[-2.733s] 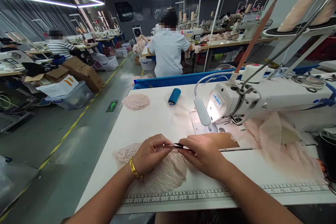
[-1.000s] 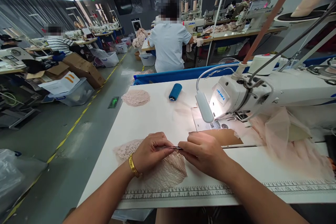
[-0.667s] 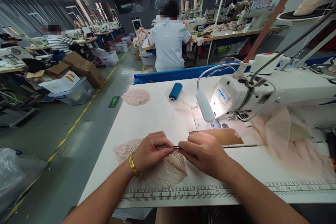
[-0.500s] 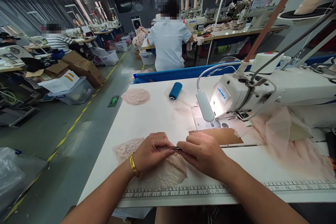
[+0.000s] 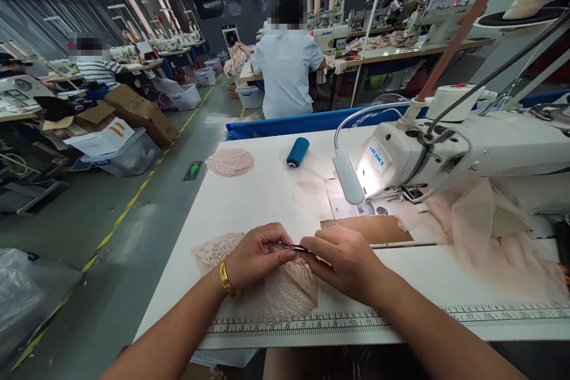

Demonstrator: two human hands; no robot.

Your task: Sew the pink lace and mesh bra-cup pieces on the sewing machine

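Observation:
My left hand (image 5: 262,254), with a gold bangle at the wrist, pinches the edge of a pale pink lace piece (image 5: 285,294) lying on the white table. My right hand (image 5: 342,255) grips a slim dark metal tool like tweezers (image 5: 299,247). Its narrow tips reach the lace at my left fingertips. How far the tips are parted is too small to tell. Part of the lace lies under my left hand and is hidden.
A white sewing machine (image 5: 414,148) with a lit lamp (image 5: 348,178) stands right, sheer pink fabric (image 5: 485,225) beside it. Behind my hands lie a teal thread spool (image 5: 298,152) and another lace piece (image 5: 230,162). A printed ruler (image 5: 320,328) runs along the front edge. A person (image 5: 288,68) sits ahead.
The tool's tips have shifted slightly left, further over the lace, and more of the tool shows. My left thumb and index finger have parted a little, showing lace between them.

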